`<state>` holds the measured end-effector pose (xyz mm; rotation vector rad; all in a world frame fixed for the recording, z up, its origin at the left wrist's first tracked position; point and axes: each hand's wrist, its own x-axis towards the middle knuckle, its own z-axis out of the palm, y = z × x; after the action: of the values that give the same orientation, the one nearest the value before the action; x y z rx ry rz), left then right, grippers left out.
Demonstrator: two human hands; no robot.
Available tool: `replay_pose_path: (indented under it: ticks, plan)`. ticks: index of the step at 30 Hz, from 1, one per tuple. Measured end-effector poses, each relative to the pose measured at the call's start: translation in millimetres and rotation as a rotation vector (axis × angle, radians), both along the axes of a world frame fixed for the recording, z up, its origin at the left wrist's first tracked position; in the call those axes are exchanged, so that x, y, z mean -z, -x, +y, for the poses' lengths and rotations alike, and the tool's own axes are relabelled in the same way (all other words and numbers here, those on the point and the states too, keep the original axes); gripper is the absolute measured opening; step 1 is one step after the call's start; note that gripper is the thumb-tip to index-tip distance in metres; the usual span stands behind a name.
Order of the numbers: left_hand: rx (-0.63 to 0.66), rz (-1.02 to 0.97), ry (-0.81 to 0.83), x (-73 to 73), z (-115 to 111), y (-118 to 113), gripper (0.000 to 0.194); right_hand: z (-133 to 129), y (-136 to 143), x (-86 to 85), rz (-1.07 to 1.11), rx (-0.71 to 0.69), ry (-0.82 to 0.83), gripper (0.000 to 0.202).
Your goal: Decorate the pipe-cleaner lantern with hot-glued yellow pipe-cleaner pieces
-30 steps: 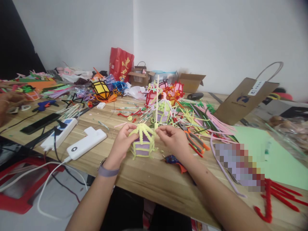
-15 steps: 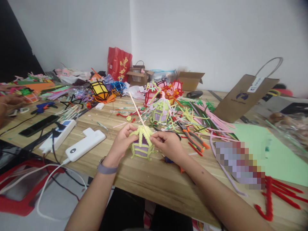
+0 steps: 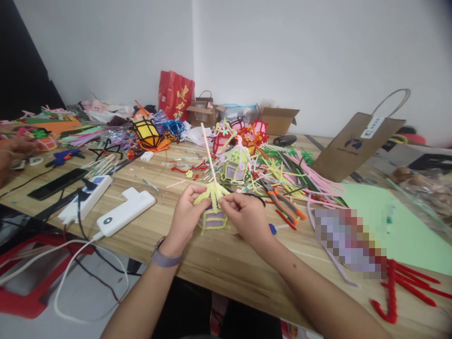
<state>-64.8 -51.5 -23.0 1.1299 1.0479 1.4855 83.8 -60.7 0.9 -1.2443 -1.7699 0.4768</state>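
Note:
Between my two hands is a small lantern (image 3: 213,220) of yellow-green pipe cleaners with purple panels, near the front of the wooden table. A pale thin stick (image 3: 209,153) rises at a slant from its top. With a wristband at the wrist, my left hand (image 3: 190,212) pinches the top edge of the lantern from the left. My right hand (image 3: 243,212) pinches the pipe cleaners of the lantern's top on the right side. Just behind stands a similar green and purple lantern (image 3: 233,169). Pliers (image 3: 280,200) with orange and grey handles lie right of my right hand.
A white power bank (image 3: 125,214) and a power strip (image 3: 86,197) with cables lie on the left. Pipe cleaners (image 3: 300,174) spread behind the pliers. A brown paper bag (image 3: 353,146) leans at right, near a green sheet (image 3: 399,221). Another person's hand (image 3: 14,148) is at far left.
Both hands and the lantern have shifted slightly to the right. The stick stands a little more upright. A blue thing beside my right wrist shows differently now.

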Motion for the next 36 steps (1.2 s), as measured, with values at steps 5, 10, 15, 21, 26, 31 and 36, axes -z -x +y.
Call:
replay_pose_path:
  ticks: [5, 10, 15, 21, 26, 31, 36]
  plan:
    - [-0.026, 0.000, 0.002, 3.7, -2, -6, 0.027, 1, 4, 7.2, -0.097, 0.084, 0.000, 0.023]
    - [-0.059, 0.010, -0.031, 5.7, 1, -8, 0.026, 5, 3, 5.5, -0.127, 0.071, 0.017, 0.025]
    - [-0.082, 0.055, -0.072, 11.1, 10, -6, 0.025, 13, 2, 8.8, -0.126, 0.042, 0.023, 0.027]
    - [-0.079, 0.085, -0.069, 15.1, 13, -3, 0.025, 16, 2, 10.7, -0.141, 0.035, 0.038, 0.030]
    - [-0.094, 0.089, -0.077, 16.0, 14, -3, 0.024, 17, 6, 12.5, -0.139, 0.033, 0.022, 0.029]
    - [-0.126, 0.176, -0.154, 18.7, 16, -1, 0.023, 18, 5, 16.2, -0.072, 0.022, -0.041, 0.026]
    - [-0.492, 0.458, -0.356, 9.3, -3, 3, 0.022, 8, -10, 5.8, 0.030, 0.016, -0.088, 0.024]
